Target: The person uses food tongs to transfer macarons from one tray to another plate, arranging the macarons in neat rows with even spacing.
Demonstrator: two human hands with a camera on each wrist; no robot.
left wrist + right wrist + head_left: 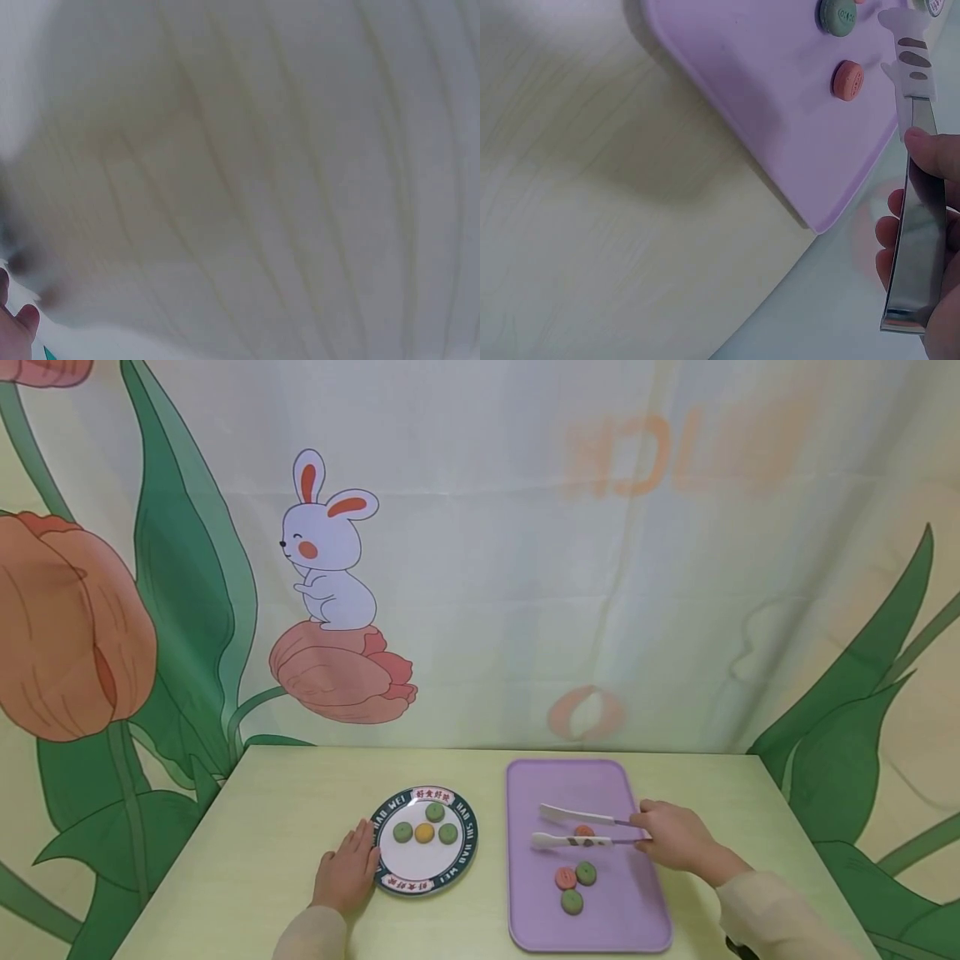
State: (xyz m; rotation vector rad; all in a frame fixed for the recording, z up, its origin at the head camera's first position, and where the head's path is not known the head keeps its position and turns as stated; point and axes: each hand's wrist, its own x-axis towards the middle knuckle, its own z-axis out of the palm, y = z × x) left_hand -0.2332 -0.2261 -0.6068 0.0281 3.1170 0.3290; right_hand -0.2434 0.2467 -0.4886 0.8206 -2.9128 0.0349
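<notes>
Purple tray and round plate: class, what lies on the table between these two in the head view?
Only bare pale tabletop lies between the purple tray and the round plate; the head view shows that narrow stretch.

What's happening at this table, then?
A person's right hand holds tongs over a purple tray, on which lie two pink pieces and two green pieces. The tongs stand open, gripping nothing yet. The left hand rests at the edge of a plate bearing three green discs and one yellow disc.
</notes>
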